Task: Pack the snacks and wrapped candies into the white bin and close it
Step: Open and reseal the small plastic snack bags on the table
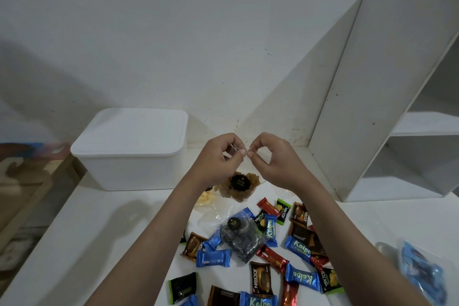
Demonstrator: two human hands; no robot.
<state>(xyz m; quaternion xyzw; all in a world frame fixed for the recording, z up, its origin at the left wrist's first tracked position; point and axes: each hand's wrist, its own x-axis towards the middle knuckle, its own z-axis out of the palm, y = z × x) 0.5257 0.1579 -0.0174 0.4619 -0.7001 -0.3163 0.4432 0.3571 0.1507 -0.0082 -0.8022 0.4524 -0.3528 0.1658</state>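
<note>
Both hands met above the middle of the desk, the left hand (218, 154) and the right hand (272, 156) each pinching between thumb and forefinger one side of the top of a clear plastic bag of brown crisps with a round black label (239, 185); the bag hung just below the fingers, so I judged they were sealing or tying its mouth so nothing would spill in packing; nearer the front edge lay a clear bag of black-and-white swirled biscuits (242, 237) amid a loose scatter of small wrapped snacks in blue, red, brown and green foil (301, 277), spread flat, probably to keep each within reach; the white rectangular plastic bin (124, 171) stood at the back left of the desk against the wall, its white lid (131, 131) still on, so packing seemingly had not begun; the white desk (99, 231) was smooth; a white open shelf unit (372, 97) rose at the back right; the wall behind was pale and speckled.
</note>
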